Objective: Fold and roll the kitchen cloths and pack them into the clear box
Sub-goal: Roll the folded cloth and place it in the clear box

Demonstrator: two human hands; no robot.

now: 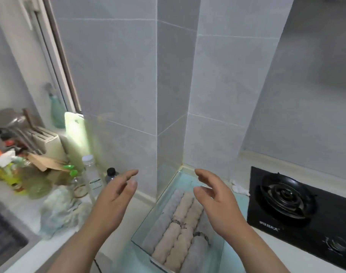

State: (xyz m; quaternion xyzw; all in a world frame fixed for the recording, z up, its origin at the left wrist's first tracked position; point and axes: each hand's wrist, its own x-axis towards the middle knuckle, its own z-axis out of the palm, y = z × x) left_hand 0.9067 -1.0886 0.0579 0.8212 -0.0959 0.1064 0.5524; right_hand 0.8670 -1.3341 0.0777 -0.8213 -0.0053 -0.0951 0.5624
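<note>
Lengthwise along clear box, cloth rolls, L hand, R hand relaxed, empty

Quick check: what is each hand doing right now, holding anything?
Left hand: open, fingers relaxed, holding nothing.
Right hand: open, holding nothing, above the box of cloths.

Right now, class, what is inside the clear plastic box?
Rolled beige and grey kitchen cloths, side by side. The right hand hides some; beneath the rolls cannot be seen.
</note>
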